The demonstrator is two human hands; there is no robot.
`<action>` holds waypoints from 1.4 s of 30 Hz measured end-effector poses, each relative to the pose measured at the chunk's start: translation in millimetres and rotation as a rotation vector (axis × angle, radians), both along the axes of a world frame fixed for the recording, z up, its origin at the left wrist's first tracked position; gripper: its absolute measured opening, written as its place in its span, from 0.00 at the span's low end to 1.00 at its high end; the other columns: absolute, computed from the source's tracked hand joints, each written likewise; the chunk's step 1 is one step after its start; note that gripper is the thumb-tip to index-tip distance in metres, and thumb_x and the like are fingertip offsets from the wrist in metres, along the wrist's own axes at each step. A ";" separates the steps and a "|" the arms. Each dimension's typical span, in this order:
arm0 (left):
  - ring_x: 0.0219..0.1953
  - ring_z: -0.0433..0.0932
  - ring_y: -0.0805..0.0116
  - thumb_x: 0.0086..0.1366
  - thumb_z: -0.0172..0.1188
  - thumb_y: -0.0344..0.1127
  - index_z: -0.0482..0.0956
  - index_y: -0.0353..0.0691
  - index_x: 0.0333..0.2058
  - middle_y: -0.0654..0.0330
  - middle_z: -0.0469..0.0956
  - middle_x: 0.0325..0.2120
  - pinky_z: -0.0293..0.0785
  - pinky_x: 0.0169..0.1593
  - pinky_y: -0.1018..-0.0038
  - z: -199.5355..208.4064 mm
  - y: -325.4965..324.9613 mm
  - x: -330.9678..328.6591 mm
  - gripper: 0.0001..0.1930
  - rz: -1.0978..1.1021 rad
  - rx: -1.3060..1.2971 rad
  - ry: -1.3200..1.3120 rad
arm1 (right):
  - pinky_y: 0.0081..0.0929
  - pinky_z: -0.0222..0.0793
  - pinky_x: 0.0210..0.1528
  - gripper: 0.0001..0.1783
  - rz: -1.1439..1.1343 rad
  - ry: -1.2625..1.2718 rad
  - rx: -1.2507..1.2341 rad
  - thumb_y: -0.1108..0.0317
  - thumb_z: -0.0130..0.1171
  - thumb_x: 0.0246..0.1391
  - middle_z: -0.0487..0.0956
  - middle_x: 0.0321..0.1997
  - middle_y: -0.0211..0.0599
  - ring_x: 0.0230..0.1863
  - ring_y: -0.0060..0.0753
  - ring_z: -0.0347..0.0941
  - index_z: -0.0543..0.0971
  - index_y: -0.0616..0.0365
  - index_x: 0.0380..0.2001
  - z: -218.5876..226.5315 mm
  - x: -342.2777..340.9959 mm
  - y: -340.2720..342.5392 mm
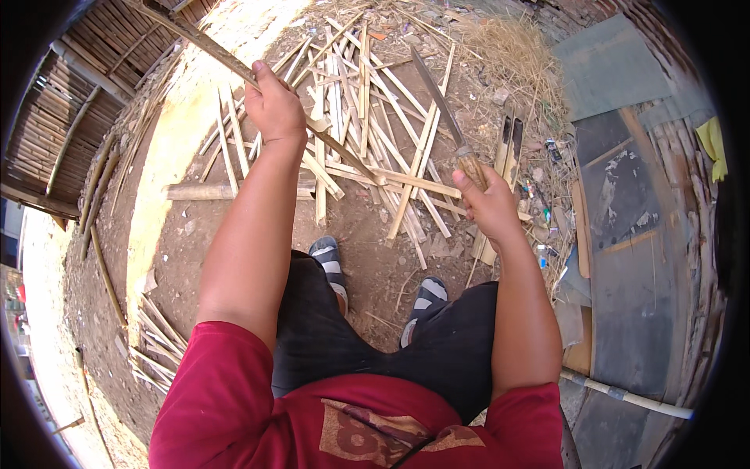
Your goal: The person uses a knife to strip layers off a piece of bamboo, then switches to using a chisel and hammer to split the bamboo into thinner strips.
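My left hand (276, 111) is closed round a long bamboo strip (209, 45), which slants from the upper left down to the right in front of me. In my right hand (492, 205) is the wooden handle of a machete (440, 103). Its long dark blade points up and away, to the right of the strip and apart from it. Below both hands, a loose heap of pale split bamboo strips (365, 94) lies crisscrossed on the dirt. A round bamboo pole (199, 191) lies crosswise at the near left of the heap.
Bamboo slat walls (113, 43) stand at the far left. Dark sheets (637, 234) lean along the right side, with dry straw (508, 51) beyond the heap. Two split bamboo halves (512, 148) are beside my right hand. More strips (156, 344) lie at the lower left.
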State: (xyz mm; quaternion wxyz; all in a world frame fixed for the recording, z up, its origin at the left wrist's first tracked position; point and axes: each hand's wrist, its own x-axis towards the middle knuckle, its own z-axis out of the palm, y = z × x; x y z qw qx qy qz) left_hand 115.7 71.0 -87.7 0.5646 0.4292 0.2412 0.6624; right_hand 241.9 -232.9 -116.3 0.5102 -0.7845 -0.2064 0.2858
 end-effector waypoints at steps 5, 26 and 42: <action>0.20 0.57 0.79 0.76 0.52 0.48 0.71 0.40 0.27 0.70 0.64 0.16 0.56 0.26 0.76 -63.7 15.7 -4.2 0.21 0.061 -0.046 0.284 | 0.36 0.74 0.39 0.26 0.122 0.010 -0.243 0.52 0.66 0.57 0.82 0.32 0.44 0.35 0.37 0.80 0.80 0.66 0.47 -38.7 0.1 42.2; 0.26 0.66 0.70 0.78 0.44 0.54 0.72 0.33 0.31 0.60 0.71 0.21 0.68 0.35 0.68 -90.4 45.4 -19.2 0.27 0.195 -0.024 0.628 | 0.34 0.77 0.32 0.28 -0.086 0.577 -0.333 0.46 0.59 0.63 0.81 0.28 0.43 0.24 0.35 0.80 0.79 0.66 0.36 -296.4 -137.5 57.3; 0.18 0.60 0.77 0.79 0.44 0.49 0.62 0.44 0.24 0.68 0.63 0.15 0.60 0.25 0.73 -5.6 37.7 -49.6 0.23 0.049 0.071 0.218 | 0.48 0.74 0.47 0.28 0.066 -0.137 -0.458 0.49 0.67 0.52 0.82 0.39 0.61 0.43 0.64 0.80 0.79 0.64 0.45 -280.3 -129.2 66.1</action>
